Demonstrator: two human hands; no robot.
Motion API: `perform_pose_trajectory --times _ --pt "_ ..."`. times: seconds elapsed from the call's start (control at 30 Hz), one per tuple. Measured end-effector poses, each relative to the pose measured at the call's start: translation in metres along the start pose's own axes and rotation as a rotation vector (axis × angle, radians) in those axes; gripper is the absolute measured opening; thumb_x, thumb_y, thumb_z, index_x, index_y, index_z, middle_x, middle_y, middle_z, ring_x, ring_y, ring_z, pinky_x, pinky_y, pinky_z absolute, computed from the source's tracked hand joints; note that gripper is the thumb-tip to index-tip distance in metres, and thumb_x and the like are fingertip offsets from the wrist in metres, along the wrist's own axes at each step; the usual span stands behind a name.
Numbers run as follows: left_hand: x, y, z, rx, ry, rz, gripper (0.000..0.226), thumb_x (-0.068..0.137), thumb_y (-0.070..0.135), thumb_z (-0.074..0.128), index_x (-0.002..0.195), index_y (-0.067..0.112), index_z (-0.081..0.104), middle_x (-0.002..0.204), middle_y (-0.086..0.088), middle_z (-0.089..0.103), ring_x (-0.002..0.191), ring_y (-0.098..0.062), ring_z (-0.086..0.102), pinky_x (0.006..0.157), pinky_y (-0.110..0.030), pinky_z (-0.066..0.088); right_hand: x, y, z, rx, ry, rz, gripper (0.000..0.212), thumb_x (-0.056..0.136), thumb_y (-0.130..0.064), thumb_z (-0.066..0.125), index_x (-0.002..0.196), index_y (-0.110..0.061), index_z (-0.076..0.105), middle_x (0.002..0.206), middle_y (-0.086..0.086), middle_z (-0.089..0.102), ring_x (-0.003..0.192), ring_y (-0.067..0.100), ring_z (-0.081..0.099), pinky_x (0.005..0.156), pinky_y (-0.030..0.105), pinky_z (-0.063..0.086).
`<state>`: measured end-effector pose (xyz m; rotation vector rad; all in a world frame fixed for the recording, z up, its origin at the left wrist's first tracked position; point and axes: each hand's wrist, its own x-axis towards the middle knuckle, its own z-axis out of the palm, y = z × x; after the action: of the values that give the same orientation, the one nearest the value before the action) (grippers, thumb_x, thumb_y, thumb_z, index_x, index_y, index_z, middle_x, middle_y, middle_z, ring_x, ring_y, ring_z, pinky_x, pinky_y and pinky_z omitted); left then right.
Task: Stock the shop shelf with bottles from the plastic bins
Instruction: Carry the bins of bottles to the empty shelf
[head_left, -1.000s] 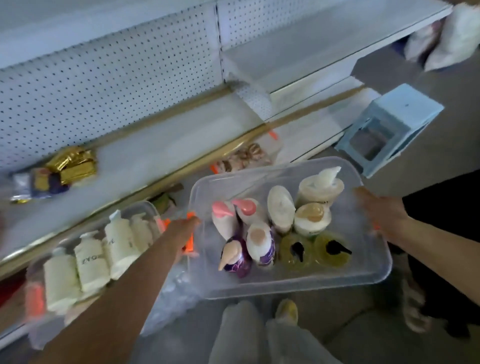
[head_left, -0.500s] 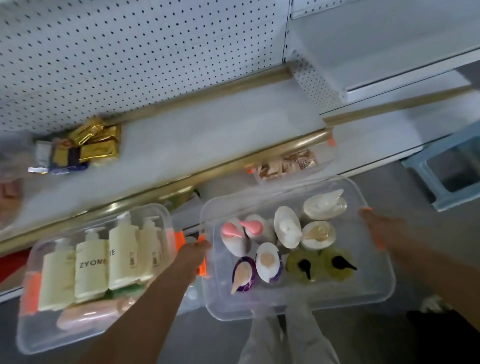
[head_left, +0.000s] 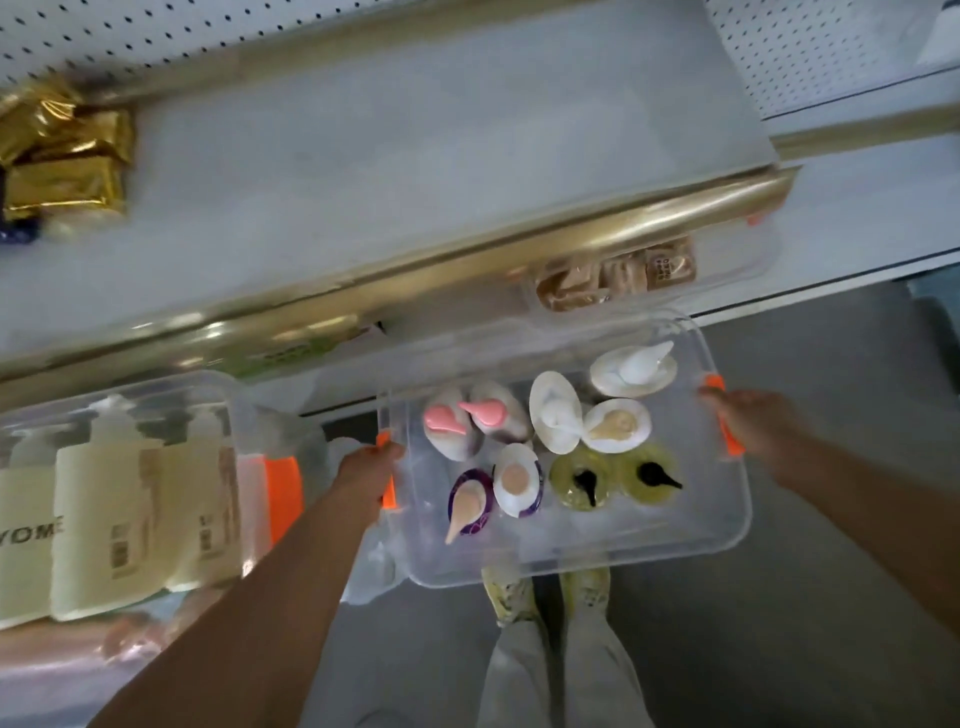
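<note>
You carry the clear bin (head_left: 566, 561) — left hand (head_left: 366, 475) and right hand (head_left: 758, 423) each gripping an orange handle — just below the shelf (head_left: 415, 171); next, set it down.

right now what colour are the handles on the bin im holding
Orange, clearest in the head view: the bin handle at the right shows it best.

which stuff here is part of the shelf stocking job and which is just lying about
Job: clear bin of pump bottles, held by left hand and right hand; second bin of cream bottles; shelf.
Lying about: gold packets; brown sachets.
</note>
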<state>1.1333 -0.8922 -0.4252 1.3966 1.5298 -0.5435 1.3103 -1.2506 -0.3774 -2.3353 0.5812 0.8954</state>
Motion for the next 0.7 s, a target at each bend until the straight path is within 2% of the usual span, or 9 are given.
perform_pose_trajectory --times 0.07,0.13,0.23,0.37,0.43,0.5,0.57,0.63,0.7 --pt "0.011 0.0 0.007 0.003 0.005 -0.005 0.03 0.085 0.033 0.064 0.096 0.006 0.06 0.086 -0.017 0.061 0.092 -0.037 0.064 0.093 -0.054 0.052 0.011 -0.001 0.006 -0.028 -0.032 -0.029 0.039 0.097 -0.034 0.054 0.086 0.003 0.061 0.075 0.017 0.054 0.065 0.026 0.05 0.054 0.026 0.036" --pt "0.02 0.002 0.014 0.007 0.017 0.0 0.028 0.085 0.034 0.064 0.09 0.007 0.059 0.09 -0.018 0.063 0.097 -0.038 0.065 0.093 -0.052 0.052 0.023 -0.001 0.013 -0.057 -0.032 -0.04 0.041 0.096 -0.035 0.054 0.09 0.004 0.063 0.085 0.021 0.058 0.076 0.028 0.054 0.062 0.03 0.037" --pt "0.037 -0.001 0.023 0.08 0.018 -0.009 0.035 0.085 0.041 0.06 0.096 0.008 0.059 0.098 -0.02 0.066 0.096 -0.037 0.065 0.093 -0.05 0.052 0.04 0.005 0.026 -0.072 -0.007 -0.013 0.044 0.093 -0.042 0.057 0.085 0.001 0.066 0.088 0.023 0.064 0.079 0.032 0.06 0.07 0.033 0.042" --pt "0.056 -0.011 0.035 0.134 0.045 -0.015 0.032 0.087 0.036 0.057 0.098 0.006 0.059 0.107 -0.025 0.065 0.1 -0.038 0.064 0.093 -0.05 0.052 0.059 0.018 0.044 0.001 -0.012 0.044 0.036 0.089 -0.033 0.064 0.087 0.003 0.068 0.084 0.02 0.064 0.077 0.031 0.06 0.075 0.037 0.049" --pt "0.056 -0.015 0.039 0.129 0.041 -0.014 0.035 0.092 0.029 0.054 0.111 0.001 0.059 0.11 -0.03 0.062 0.096 -0.039 0.064 0.08 -0.044 0.055 0.068 0.025 0.052 0.011 0.005 0.061 0.033 0.089 -0.032 0.063 0.078 0.0 0.066 0.085 0.024 0.065 0.079 0.035 0.063 0.078 0.043 0.054" --pt "0.054 -0.016 0.042 0.075 0.016 -0.002 0.033 0.094 0.021 0.054 0.118 -0.001 0.057 0.116 -0.03 0.06 0.075 -0.033 0.062 0.061 -0.034 0.052 0.073 0.029 0.057 0.009 0.019 0.073 0.034 0.088 -0.034 0.063 0.07 -0.005 0.063 0.088 0.027 0.067 0.084 0.04 0.066 0.082 0.051 0.056" --pt "0.052 -0.016 0.043 0.053 0.026 0.047 0.03 0.094 0.019 0.055 0.117 -0.001 0.058 0.118 -0.03 0.06 0.065 -0.027 0.055 0.059 -0.032 0.049 0.081 0.035 0.06 0.005 0.017 0.082 0.035 0.085 -0.037 0.063 0.07 -0.006 0.063 0.086 0.027 0.067 0.083 0.042 0.067 0.081 0.056 0.056" --pt "0.053 -0.017 0.045 0.047 0.048 0.077 0.03 0.094 0.019 0.055 0.117 0.001 0.058 0.119 -0.03 0.061 0.067 -0.026 0.053 0.059 -0.032 0.048 0.086 0.036 0.061 0.018 0.017 0.105 0.034 0.084 -0.035 0.062 0.078 -0.002 0.067 0.084 0.026 0.067 0.081 0.041 0.067 0.08 0.057 0.056" --pt "0.05 -0.018 0.047 0.099 0.078 0.107 0.031 0.094 0.02 0.054 0.12 0.003 0.057 0.119 -0.028 0.061 0.073 -0.027 0.054 0.059 -0.032 0.047 0.084 0.032 0.062 -0.022 0.01 0.1 0.032 0.086 -0.027 0.06 0.091 0.003 0.068 0.092 0.026 0.068 0.086 0.04 0.067 0.083 0.052 0.056"
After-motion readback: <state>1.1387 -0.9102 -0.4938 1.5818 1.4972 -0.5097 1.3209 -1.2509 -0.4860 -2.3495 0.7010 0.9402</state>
